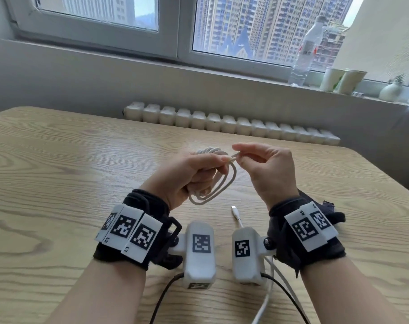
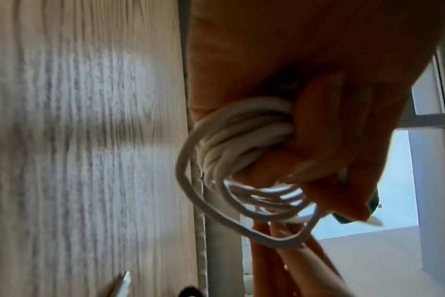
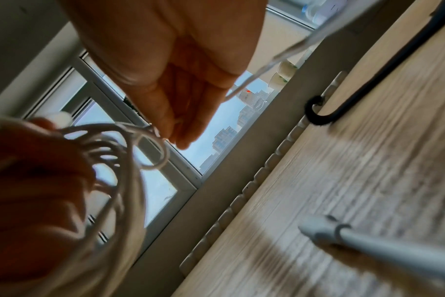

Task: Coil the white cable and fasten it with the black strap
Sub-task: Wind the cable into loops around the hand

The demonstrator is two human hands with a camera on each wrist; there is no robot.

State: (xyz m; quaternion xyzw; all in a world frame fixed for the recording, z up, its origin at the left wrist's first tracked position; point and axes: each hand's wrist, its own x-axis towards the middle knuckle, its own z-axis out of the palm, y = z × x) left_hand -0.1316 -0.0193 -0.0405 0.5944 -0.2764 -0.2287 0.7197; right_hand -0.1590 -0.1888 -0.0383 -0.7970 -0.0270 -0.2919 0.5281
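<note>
Head view: left hand (image 1: 187, 174) is wrapped around a bunch of white cable (image 1: 222, 183) loops, held up above the wooden table (image 1: 58, 160). Right hand (image 1: 264, 169) sits just beside it, thumb and forefinger pinching the cable's end right at the top of the coil.
Also on the table: a loose white connector (image 1: 235, 212) lying between the two wrists (can't tell what it belongs to).
Windowsill: a clear water bottle (image 1: 304, 54), two paper cups (image 1: 341, 80) and a small white vase (image 1: 391, 91).
Left wrist view: fingers (image 2: 330, 130) curled tight around the bundled loops (image 2: 241, 140), several strands fanning out below.
Right wrist view: fingertips (image 3: 183, 130) closed narrow on a strand where a small loop (image 3: 152, 152) forms. A black strap (image 3: 325, 114) lies on the table, well apart from both hands.
</note>
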